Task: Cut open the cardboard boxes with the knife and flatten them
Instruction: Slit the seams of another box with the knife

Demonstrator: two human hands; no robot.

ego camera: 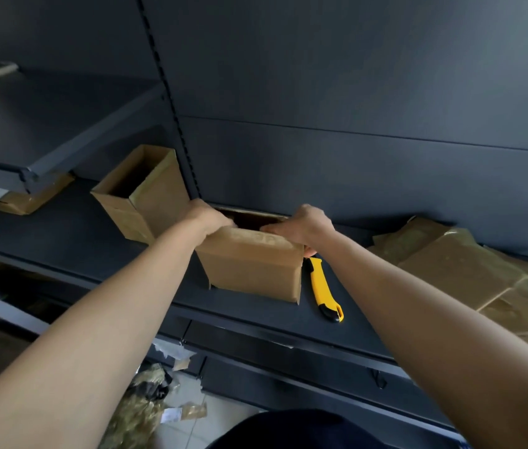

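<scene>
A brown cardboard box stands open-topped on the dark shelf, against the back panel. My left hand grips its top left rim, fingers curled inside. Gripping the top right rim and corner is my right hand. A yellow and black utility knife lies on the shelf just right of the box, untouched. A second open box stands upright to the left, behind my left forearm.
Flattened cardboard pieces are piled on the shelf at the right. Another flat box lies under the upper shelf at the left. Paper and packing scraps litter the floor below.
</scene>
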